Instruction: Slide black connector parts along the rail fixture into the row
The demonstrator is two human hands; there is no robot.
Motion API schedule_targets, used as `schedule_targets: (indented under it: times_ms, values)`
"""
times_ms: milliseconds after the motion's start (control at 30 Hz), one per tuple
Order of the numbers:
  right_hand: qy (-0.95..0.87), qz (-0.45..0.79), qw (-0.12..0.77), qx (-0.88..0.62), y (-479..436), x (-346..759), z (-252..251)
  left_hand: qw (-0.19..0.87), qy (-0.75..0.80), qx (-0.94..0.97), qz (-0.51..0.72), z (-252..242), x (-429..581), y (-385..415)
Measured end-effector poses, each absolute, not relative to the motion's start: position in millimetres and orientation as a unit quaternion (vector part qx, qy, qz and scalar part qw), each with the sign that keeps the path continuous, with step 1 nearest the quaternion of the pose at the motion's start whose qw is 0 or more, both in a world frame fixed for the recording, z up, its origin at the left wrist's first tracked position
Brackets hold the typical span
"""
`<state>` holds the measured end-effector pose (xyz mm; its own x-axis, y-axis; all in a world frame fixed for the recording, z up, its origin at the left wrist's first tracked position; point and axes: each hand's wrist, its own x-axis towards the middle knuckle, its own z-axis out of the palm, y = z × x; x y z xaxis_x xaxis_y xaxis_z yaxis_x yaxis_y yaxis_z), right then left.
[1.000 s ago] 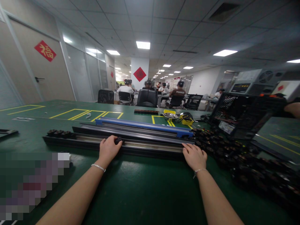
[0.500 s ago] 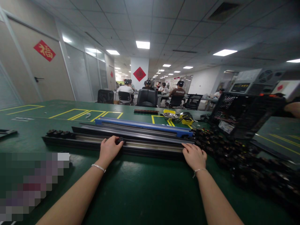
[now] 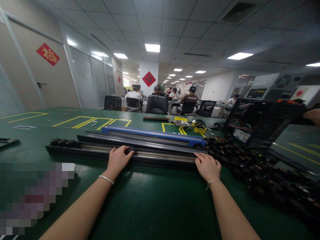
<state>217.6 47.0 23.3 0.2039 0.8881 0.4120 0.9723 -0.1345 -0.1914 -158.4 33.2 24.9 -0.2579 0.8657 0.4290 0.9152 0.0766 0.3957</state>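
Observation:
A long black channel rail with a metallic inner strip lies crosswise before me. My left hand is closed, thumb and fingers around a small black block at the channel's middle. My right hand grips the rail near its right end, fingertips over the far edge and thumb on the near side. Black blocks of a similar look sit in the rail's left end. Just behind lie another dark rail and a blue rail.
A large heap of black parts spreads over the green table at right. Beyond it stands an open black computer case, with another person's hand beside it. A metal bowl and yellow items stand farther back.
My left hand has moved slightly to the right along the rail with the small black block. My right hand stays in place.

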Motion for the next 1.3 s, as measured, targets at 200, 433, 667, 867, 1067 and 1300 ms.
schedule_targets:
  times_ms: [200,433,667,867,1067,1300]
  values:
    - [-0.623,-0.096,0.204,-0.749,48,218,24,0.042,-0.731,-0.611,-0.302,25,-160,33]
    - [-0.623,-0.093,0.201,-0.750,47,217,25,0.039,-0.731,-0.613,-0.296,28,-157,31]
    - [-0.626,-0.083,0.199,-0.749,47,218,25,0.039,-0.725,-0.623,-0.292,30,-153,30]
    - [-0.625,-0.092,0.208,-0.746,47,218,25,0.039,-0.722,-0.627,-0.290,29,-155,30]
    - [-0.627,-0.099,0.203,-0.745,47,218,24,0.043,-0.712,-0.637,-0.292,27,-152,31]
    - [-0.624,-0.095,0.203,-0.749,47,218,24,0.035,-0.699,-0.652,-0.291,26,-147,31]
